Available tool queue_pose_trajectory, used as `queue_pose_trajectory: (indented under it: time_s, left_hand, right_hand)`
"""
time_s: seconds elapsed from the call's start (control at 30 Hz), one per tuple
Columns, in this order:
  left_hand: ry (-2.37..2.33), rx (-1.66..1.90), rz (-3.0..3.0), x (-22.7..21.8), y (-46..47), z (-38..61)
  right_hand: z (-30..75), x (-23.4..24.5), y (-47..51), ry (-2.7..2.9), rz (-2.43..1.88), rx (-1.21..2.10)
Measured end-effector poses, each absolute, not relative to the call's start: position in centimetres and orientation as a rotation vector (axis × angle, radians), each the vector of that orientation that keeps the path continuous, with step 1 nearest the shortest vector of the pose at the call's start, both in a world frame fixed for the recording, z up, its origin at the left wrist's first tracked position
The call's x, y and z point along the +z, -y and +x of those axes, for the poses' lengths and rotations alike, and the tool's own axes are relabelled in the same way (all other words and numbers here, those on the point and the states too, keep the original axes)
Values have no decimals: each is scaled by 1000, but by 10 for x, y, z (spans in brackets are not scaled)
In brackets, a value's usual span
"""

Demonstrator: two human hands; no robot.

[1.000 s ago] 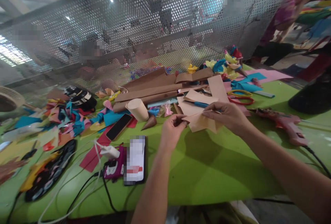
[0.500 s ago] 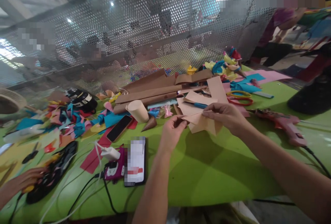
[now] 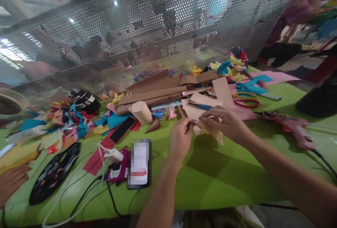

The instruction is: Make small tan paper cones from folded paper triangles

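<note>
Both my hands hold a tan sheet of paper (image 3: 210, 131) just above the green table (image 3: 210, 179). My left hand (image 3: 180, 138) pinches its left corner with thumb and fingers closed. My right hand (image 3: 223, 122) lies over the top of the sheet, fingers curled and pinching near the same corner. The two hands almost touch. More tan paper pieces (image 3: 202, 101) lie right behind them, with a blue pen (image 3: 201, 106) on top.
A pink glue gun (image 3: 292, 128) lies at right, its cord trailing off. Two phones (image 3: 122, 129) (image 3: 138, 163) and a charger (image 3: 113, 155) sit at left. Brown paper rolls (image 3: 155, 93), a paper cone (image 3: 140, 112), scissors (image 3: 244, 98) and coloured scraps fill the back. Another person's hand (image 3: 10, 182) shows at far left.
My right hand has slid left along the sheet to meet my left hand, and the paper has bunched closer between them. The other person's hand at far left has shifted.
</note>
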State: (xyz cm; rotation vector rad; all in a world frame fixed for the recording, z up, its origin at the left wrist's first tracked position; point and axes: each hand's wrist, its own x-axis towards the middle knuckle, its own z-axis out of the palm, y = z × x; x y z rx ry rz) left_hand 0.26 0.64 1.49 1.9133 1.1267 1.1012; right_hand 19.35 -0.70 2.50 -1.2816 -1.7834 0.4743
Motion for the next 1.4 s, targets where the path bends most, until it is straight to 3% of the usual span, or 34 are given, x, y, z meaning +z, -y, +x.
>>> queue_pose_trajectory:
  time_s: [0.47, 0.93, 1.4]
  left_hand:
    - [-948, 1045, 1558, 8, -9, 6]
    - [-1089, 987, 1835, 14, -4, 5]
    - [-983, 995, 1703, 7, -6, 7]
  right_hand:
    - [186, 22, 6, 1589, -1260, 716]
    - [184, 23, 9, 1652, -1284, 658]
    - [184, 21, 8, 1782, -1276, 380]
